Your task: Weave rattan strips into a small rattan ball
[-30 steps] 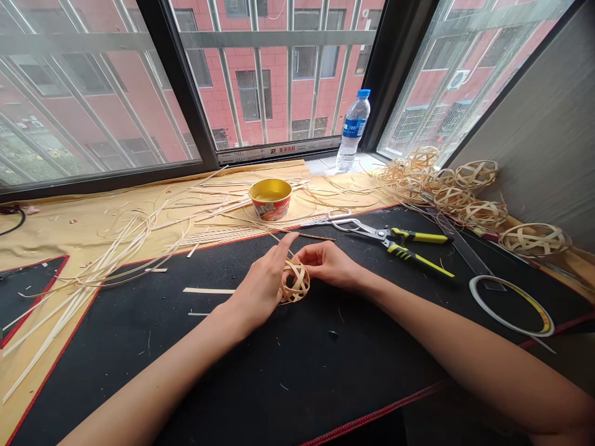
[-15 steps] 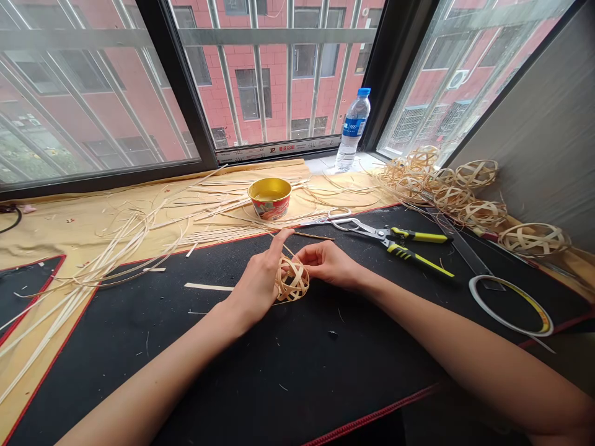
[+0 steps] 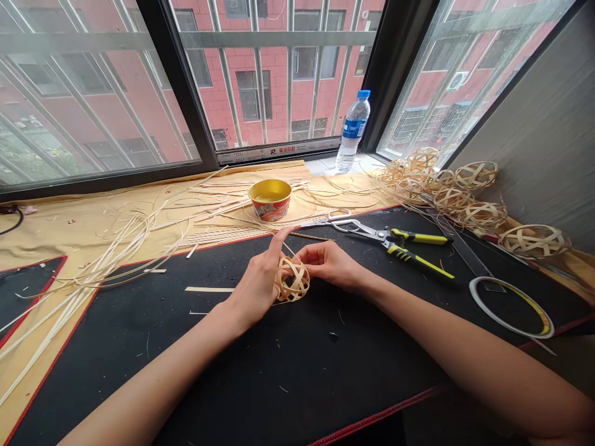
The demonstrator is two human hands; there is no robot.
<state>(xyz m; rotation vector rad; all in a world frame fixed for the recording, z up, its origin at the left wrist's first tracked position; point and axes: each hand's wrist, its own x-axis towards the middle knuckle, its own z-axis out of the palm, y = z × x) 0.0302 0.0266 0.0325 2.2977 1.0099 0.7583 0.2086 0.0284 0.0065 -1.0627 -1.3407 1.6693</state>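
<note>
While both forearms reach in from the bottom corners, the woven ball (image 3: pixel 292 280) sits between the hands, over the black mat (image 3: pixel 297 371)! The left hand (image 3: pixel 255 282) presses against the ball's left side, index finger (image 3: pixel 281 240) raised and apart, the other fingers hidden, so no telling whether they grip. The right hand (image 3: pixel 329 263) curls its fingers (image 3: pixel 310 255) together, clamped on the ball's upper right. Yellow-handled snips (image 3: pixel 400 243) lie off to the right on the mat.

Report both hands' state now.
Left hand: open, index finger raised, pressed against the woven strip ball.
Right hand: fingers curled, holding that ball.
</note>
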